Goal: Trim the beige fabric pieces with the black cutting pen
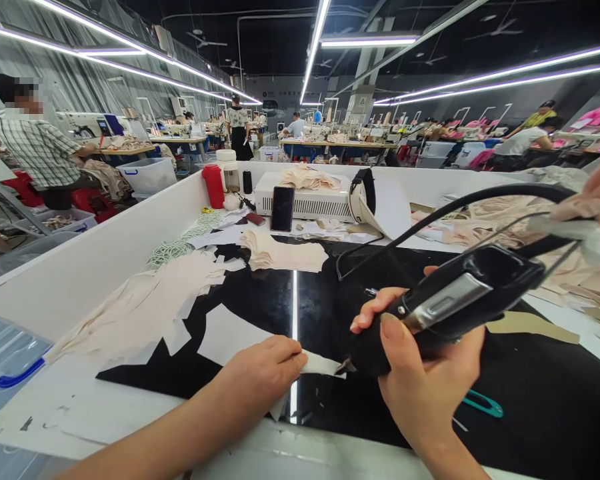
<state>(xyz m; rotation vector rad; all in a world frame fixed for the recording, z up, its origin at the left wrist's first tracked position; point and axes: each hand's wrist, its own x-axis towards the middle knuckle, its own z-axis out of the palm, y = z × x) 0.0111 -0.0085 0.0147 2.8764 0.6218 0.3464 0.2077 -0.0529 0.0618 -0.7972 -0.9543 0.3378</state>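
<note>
My right hand (425, 387) is wrapped round a black handheld electric trimmer (430, 313) with a silver lever and a thick cord. Its small metal tip (347, 365) meets the narrow end of a pale fabric piece (325, 363). With fingers pinched together, my left hand (270, 363) grips that piece, whose wide part (233, 333) lies to the left on the glossy black work surface (325, 420). Whether it is one layer or several I cannot tell. Under my right wrist lies a teal-handled tool (483, 403), partly hidden.
Pale fabric pieces (145, 307) are heaped left, with a neat stack (285, 253) further back. A phone (283, 208) leans on a white vented box (305, 190). Another person's blurred hand (590, 193) is at the right edge. The cord (460, 200) arches above the table.
</note>
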